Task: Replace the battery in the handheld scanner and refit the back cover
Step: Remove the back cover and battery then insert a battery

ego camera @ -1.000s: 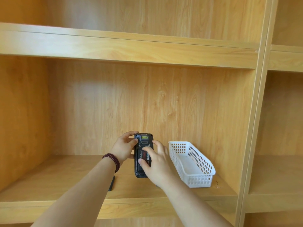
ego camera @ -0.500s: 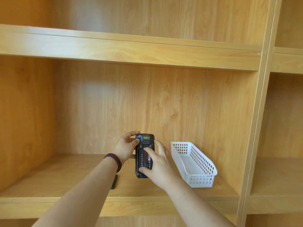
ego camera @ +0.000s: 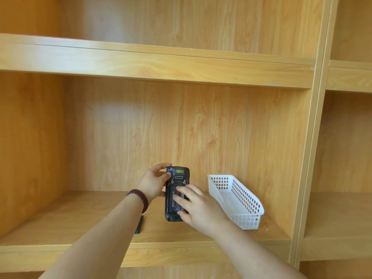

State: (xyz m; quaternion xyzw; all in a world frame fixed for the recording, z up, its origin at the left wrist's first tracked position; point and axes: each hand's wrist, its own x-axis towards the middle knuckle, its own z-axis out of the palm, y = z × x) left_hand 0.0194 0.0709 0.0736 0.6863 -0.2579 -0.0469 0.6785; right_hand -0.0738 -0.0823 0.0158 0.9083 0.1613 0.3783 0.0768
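Low in the middle of the frame, the scanner [ego camera: 177, 193] stands upright over the wooden shelf [ego camera: 80, 216], back side facing the camera, cover off. The left hand [ego camera: 154, 183] is closed around its upper left edge, thumb on the side. The right hand [ego camera: 198, 208] lies spread over the battery [ego camera: 175, 200] in the open bay, fingers pressing flat, gripping nothing. A dark flat piece [ego camera: 139, 224] lies on the shelf lower left of the scanner. A white basket [ego camera: 239, 200] sits to the right.

Storeroom or stockroom: bare wooden shelving [ego camera: 157, 63], white plastic basket [ego camera: 237, 200].
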